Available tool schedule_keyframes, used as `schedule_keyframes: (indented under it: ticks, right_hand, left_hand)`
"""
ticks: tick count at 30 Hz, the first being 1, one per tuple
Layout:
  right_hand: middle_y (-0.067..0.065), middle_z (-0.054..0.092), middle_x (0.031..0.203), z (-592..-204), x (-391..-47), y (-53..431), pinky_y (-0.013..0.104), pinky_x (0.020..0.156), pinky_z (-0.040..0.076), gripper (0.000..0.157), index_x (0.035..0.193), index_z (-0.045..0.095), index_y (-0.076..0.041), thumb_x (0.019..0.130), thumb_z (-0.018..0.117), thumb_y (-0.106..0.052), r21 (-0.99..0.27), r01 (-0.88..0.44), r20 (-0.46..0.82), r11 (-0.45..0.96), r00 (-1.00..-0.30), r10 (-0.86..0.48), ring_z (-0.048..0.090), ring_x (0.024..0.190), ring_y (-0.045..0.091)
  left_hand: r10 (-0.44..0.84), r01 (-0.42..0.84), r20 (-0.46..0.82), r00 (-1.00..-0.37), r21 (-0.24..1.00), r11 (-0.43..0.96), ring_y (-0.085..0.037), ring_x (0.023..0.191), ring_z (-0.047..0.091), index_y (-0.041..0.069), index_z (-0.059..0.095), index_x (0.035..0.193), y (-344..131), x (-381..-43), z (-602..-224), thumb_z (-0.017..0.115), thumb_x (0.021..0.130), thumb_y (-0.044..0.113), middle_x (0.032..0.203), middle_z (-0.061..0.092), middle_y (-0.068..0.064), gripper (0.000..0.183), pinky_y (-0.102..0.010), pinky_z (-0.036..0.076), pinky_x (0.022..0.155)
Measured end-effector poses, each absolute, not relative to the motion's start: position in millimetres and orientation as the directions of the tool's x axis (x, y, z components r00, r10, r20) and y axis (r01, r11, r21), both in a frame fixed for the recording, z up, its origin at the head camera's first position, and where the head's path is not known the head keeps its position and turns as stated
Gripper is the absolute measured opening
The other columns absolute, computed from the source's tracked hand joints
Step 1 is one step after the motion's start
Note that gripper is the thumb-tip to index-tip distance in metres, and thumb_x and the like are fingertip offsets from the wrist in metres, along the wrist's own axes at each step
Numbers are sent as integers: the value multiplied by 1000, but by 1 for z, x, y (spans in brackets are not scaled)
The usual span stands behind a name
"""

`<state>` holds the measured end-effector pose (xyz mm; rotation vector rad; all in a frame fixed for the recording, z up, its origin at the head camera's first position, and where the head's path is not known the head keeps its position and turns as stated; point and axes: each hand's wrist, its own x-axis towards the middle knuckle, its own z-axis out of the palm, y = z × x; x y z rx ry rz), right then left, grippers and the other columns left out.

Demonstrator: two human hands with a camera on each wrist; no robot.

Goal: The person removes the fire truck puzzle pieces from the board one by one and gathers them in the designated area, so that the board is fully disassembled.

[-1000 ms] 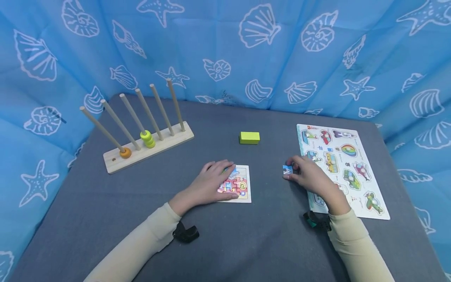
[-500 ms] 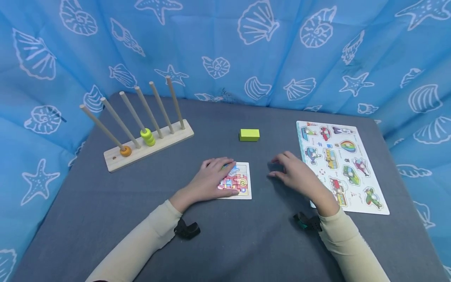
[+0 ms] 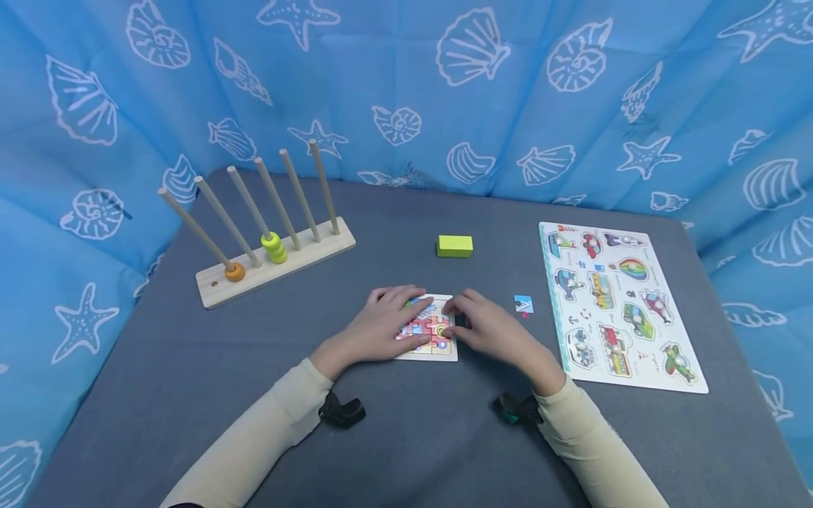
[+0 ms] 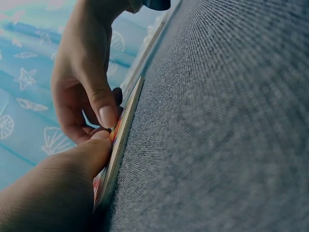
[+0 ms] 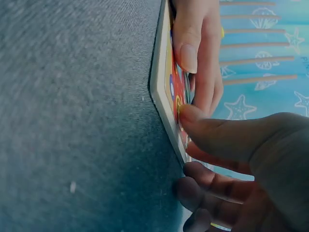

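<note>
A small jigsaw puzzle in a pale square frame (image 3: 427,356) lies on the table, its printed pieces red, yellow and blue. My left hand (image 3: 375,328) rests across its left part, fingers spread toward the far side and thumb laid along the near side. Over the right edge is my right hand (image 3: 498,331), thumb and forefinger apart. In the right wrist view, the right thumb (image 5: 193,116) touches a red piece with a yellow ring, while the other fingers bend beside the frame. A loose blue-and-white puzzle piece (image 3: 524,304) lies to the right.
A wooden peg stand (image 3: 301,262) with orange and lime beads stands at the back left. Behind the puzzle is a lime block (image 3: 454,246). A white picture board (image 3: 654,377) of vehicles lies right. A blue shell-print curtain (image 3: 394,70) hangs behind the table.
My right hand has let go of the blue-and-white puzzle piece near the picture board and moved left to the puzzle. My left hand stays on the puzzle.
</note>
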<state>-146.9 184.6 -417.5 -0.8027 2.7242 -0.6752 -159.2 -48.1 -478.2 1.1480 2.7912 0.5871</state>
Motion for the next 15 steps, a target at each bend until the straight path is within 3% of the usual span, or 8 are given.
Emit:
schedule_keyframes:
  ticks: [15]
  right_hand:
    - [3, 56, 87, -415, -152, 179, 30, 68, 43, 17, 98, 62, -5, 85, 71, -10, -516, -420, -126, 746, -825, -551, 51, 76, 14]
  left_hand:
    - [677, 655, 113, -727, 409, 635, -16, 139, 29, 25, 40, 147, -48, -159, -476, 44, 95, 58, 151, 35, 1, 62, -47, 23, 106]
